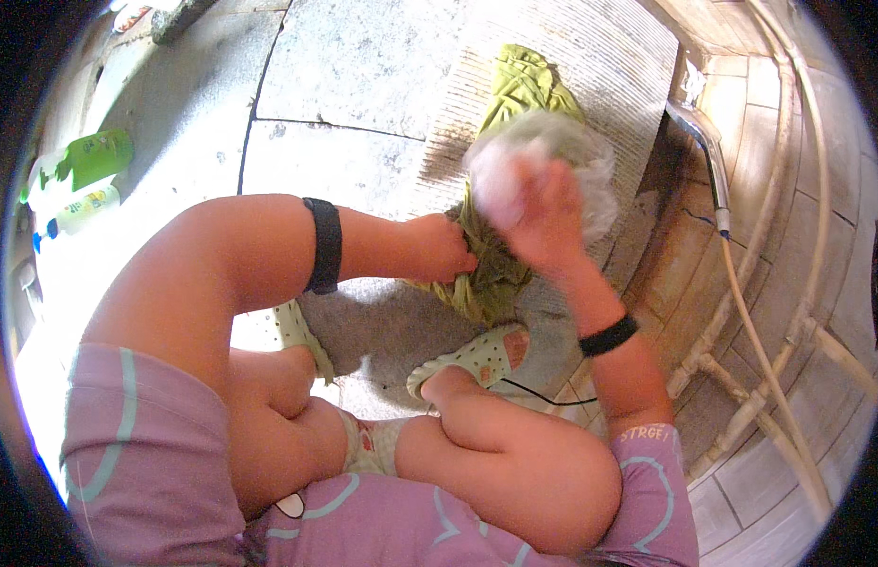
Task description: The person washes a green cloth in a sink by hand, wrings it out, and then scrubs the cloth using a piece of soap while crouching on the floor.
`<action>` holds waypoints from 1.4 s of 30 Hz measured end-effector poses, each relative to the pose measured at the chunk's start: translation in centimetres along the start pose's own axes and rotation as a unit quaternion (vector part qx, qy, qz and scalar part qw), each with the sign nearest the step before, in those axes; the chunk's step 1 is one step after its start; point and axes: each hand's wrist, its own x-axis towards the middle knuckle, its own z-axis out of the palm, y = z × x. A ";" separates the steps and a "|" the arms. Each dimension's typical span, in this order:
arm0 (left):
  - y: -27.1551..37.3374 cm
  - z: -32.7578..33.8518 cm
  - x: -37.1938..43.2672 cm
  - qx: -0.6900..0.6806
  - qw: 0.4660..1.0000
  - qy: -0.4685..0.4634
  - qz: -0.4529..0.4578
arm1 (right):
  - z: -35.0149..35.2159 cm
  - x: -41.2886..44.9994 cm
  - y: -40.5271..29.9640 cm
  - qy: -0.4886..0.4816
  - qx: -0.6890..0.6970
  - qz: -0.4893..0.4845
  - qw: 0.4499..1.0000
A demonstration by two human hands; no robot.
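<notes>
A yellow-green cloth garment (524, 85), darker and wet-looking at its near end, lies crumpled on a ridged stone slab (446, 142). My left hand (439, 248) grips the cloth's near, bunched part. My right hand (545, 220) is over the middle of the garment, its fingers curled around a whitish, translucent thing (580, 163) that looks like a plastic bag. Motion blurs both that hand and the bag, and what the bag contains cannot be made out. The bag hides part of the garment beneath it.
Right of the slab, a chrome hand shower (708, 156) on a hose (747, 305) leans by the tiled wall, where pipes (782, 177) run. Several bottles, including a green one (99, 159), stand or lie at far left. My feet in pale clogs (474, 358) flank the near floor.
</notes>
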 end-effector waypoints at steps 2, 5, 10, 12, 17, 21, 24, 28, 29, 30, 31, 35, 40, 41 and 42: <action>-0.5 1.7 0.8 -0.175 0.928 0.325 0.055 | -1.9 -1.8 -3.2 -0.037 0.037 0.011 0.999; -1.2 2.5 0.7 0.077 0.986 0.137 0.053 | -2.0 -2.1 -2.8 -0.032 0.070 0.026 0.997; -0.7 0.5 0.1 0.045 0.997 0.057 0.039 | -0.2 4.1 4.4 0.122 -0.103 0.037 0.986; -0.8 0.7 0.5 0.052 0.997 0.048 0.024 | -3.2 8.2 6.1 -0.014 -0.007 0.276 0.961; -0.5 0.5 0.1 0.054 0.997 0.056 0.010 | -4.8 9.4 7.1 0.001 0.010 0.322 0.947; -0.6 -0.4 -0.2 -0.012 1.000 0.004 0.018 | -3.3 7.2 9.0 0.077 0.351 0.355 0.863; -2.4 -2.6 -0.7 -0.124 0.982 0.140 0.023 | -5.4 4.9 9.2 0.155 0.614 0.342 0.694; -5.0 -7.1 1.0 0.040 0.925 0.374 -0.049 | -9.0 1.3 10.6 0.140 0.739 0.381 0.537; -5.5 -7.7 2.0 0.138 0.894 0.418 -0.085 | -9.7 1.0 10.2 0.143 0.739 0.380 0.537; -5.8 -8.1 3.0 0.233 0.850 0.457 -0.118 | -10.4 0.7 9.6 0.166 0.741 0.376 0.531; -6.1 -8.2 3.7 0.234 0.851 0.457 -0.115 | -10.8 0.5 9.1 0.188 0.742 0.371 0.525; -6.9 -8.9 5.7 0.200 0.904 0.352 -0.138 | -10.7 -0.9 7.9 0.155 0.796 0.296 0.505; -5.8 -10.6 4.7 0.042 0.937 0.287 -0.194 | -8.9 -1.8 9.7 0.172 0.755 0.393 0.497; -5.9 -10.2 4.4 0.090 0.909 0.385 -0.135 | -8.7 -2.1 10.0 0.172 0.755 0.390 0.497; -6.1 -10.4 3.9 0.031 0.868 0.492 -0.057 | -8.5 -2.1 9.8 0.184 0.757 0.389 0.492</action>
